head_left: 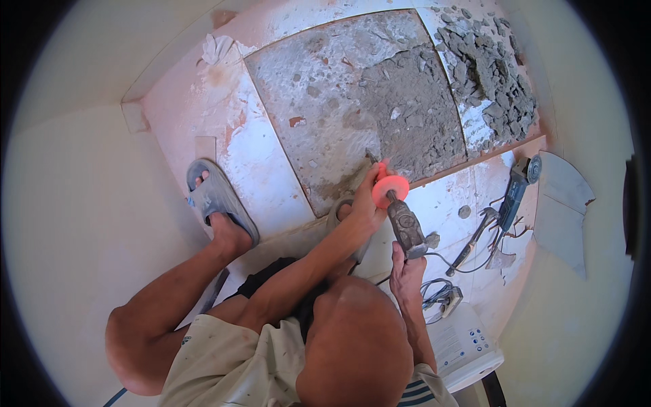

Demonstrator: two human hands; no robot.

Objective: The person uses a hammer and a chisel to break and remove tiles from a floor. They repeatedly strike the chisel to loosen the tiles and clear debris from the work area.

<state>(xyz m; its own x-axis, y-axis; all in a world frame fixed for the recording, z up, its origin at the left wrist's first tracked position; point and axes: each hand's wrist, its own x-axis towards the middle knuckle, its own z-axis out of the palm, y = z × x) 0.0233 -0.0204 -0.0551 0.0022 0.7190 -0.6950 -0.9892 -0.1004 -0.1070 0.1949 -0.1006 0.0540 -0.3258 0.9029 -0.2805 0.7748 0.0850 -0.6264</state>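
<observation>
My left hand (369,203) is closed around the red grip of a hand chisel (392,190) with a round guard. Its dark tip points away from me, onto the rough grey mortar patch (325,88) in the floor. In my right hand (408,271) is a club hammer (408,229), its metal head lined up behind the chisel's struck end. The hammer's handle is mostly hidden below the head. My slippered left foot (220,200) rests on the white-smeared tiles, and the other foot is partly covered by my left arm.
Broken mortar rubble (488,81) is heaped at the far right. On the right lie an angle grinder (517,193), another hammer (471,243), tile pieces (563,203) and a coiled cable (441,295). A white container (468,342) stands near my right arm. Walls enclose both sides.
</observation>
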